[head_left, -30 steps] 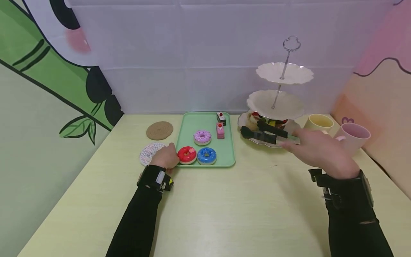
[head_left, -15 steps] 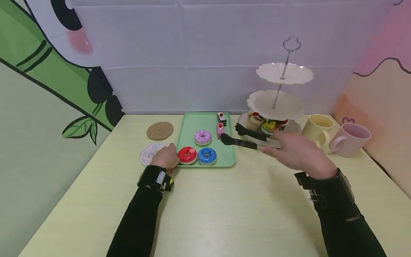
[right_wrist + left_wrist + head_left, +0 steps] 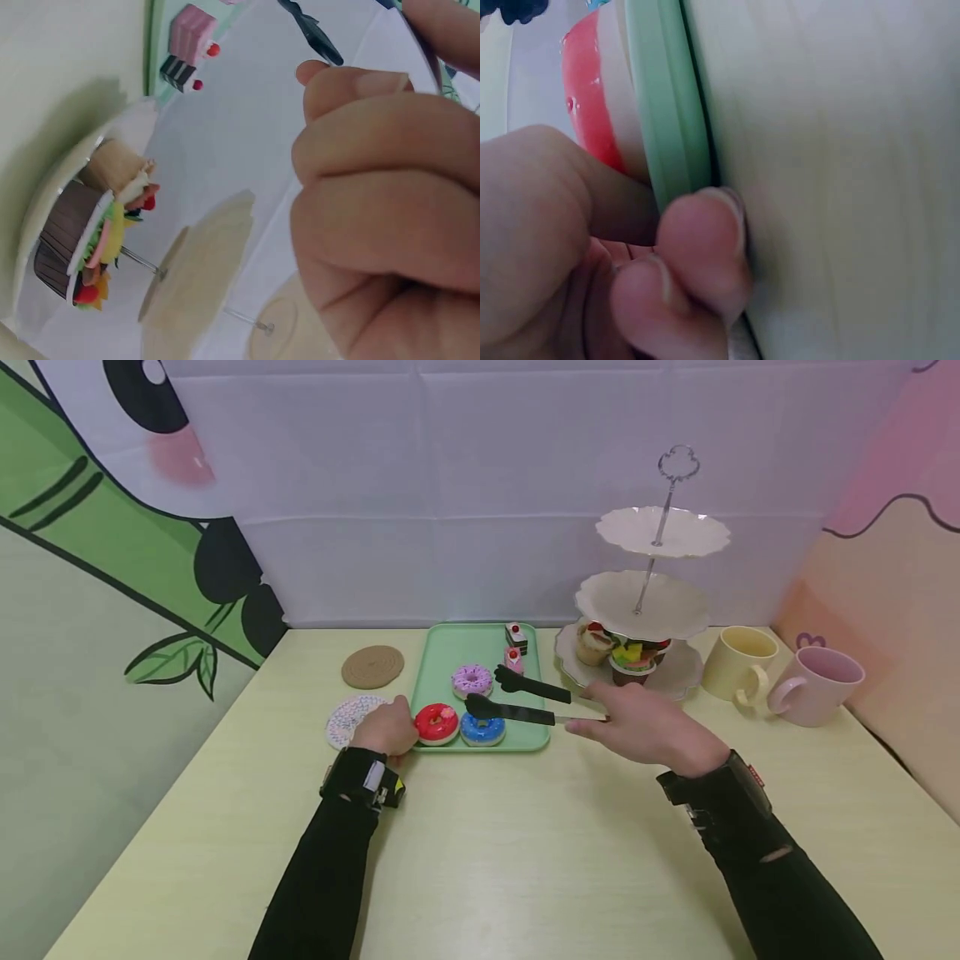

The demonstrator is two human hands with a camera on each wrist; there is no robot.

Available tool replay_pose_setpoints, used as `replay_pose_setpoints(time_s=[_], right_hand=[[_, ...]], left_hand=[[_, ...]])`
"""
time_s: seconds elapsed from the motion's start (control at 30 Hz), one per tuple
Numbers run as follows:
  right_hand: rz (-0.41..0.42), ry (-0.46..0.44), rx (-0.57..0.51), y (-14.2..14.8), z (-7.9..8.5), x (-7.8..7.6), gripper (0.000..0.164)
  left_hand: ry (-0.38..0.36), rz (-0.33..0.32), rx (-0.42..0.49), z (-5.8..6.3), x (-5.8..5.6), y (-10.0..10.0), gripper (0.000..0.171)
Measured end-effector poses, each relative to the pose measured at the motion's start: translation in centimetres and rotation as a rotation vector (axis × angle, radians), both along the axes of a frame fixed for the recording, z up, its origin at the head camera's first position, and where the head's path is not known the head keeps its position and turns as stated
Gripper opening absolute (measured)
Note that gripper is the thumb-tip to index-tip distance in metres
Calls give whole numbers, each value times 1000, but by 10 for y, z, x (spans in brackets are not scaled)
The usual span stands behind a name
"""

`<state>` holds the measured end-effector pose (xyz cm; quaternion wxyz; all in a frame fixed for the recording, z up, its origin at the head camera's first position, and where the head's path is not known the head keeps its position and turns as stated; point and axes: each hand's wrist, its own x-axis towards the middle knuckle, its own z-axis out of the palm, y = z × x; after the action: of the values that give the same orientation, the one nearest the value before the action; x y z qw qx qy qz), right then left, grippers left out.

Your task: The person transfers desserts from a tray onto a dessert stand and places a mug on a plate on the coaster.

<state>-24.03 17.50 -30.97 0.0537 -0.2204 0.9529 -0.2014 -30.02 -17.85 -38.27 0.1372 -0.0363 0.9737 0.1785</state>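
Note:
My left hand (image 3: 386,728) grips the near-left corner of a green tray (image 3: 528,727); the left wrist view shows its fingers (image 3: 701,240) curled at the tray's rim (image 3: 671,112). Beside it on the tray lie a red donut (image 3: 437,724), a blue donut (image 3: 482,732) and a purple donut (image 3: 472,679). Two small cake slices, one pink (image 3: 513,659) and one dark and white (image 3: 516,637), sit at the back right. My right hand (image 3: 645,727) holds black-tipped tongs (image 3: 517,713), spread apart above the tray's right half with nothing between their tips. They partly cover the blue donut.
A three-tier white cake stand (image 3: 645,602) stands right of the tray, with cupcakes (image 3: 632,662) on its bottom plate. Further right are a yellow mug (image 3: 738,664) and a pink mug (image 3: 817,685). Two round coasters, brown (image 3: 372,667) and speckled white (image 3: 348,717), lie left of the tray.
My right hand has carried the tongs leftward from the cake stand's bottom plate to above the tray. My left hand has stayed at the tray's corner.

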Motion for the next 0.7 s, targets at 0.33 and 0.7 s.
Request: replay_pose_setpoints(time_s=[0.33,0.7], right_hand=[[52,-2,53,-9,-15,-7,59],[66,-33,59,-9,-22,-10,60]], left_hand=[[-5,5,-1,1,-1,1,42],[0,8,22,1,1,0,41]])
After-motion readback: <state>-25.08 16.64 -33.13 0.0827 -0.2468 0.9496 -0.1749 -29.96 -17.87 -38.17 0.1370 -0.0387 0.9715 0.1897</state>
